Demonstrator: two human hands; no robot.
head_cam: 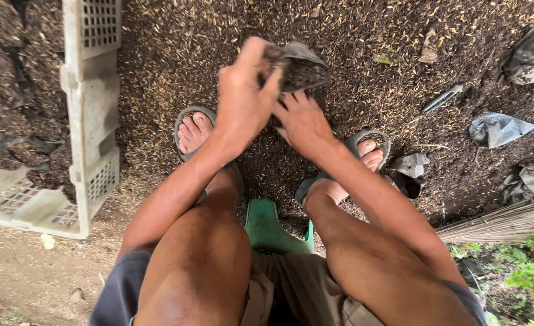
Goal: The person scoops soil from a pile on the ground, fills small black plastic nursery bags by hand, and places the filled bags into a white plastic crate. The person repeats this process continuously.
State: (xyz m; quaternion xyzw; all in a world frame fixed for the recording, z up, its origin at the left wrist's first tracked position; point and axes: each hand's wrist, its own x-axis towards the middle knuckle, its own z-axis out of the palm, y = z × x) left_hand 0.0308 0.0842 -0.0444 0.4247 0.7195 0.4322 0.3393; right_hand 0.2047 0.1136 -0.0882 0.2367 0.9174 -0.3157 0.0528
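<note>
My left hand grips the rim of a small dark plastic bag filled with brown husk and soil mix, holding it above the ground in front of my knees. My right hand sits just under and beside the bag, fingers touching its lower side. Both forearms reach forward over my bare knees. My feet in grey sandals rest on a wide heap of husk and soil. I sit on a green plastic stool.
A white plastic crate lies at the left, partly in the heap. Several empty grey bags lie at the right, one by my right foot. A straw broom and green weeds are lower right.
</note>
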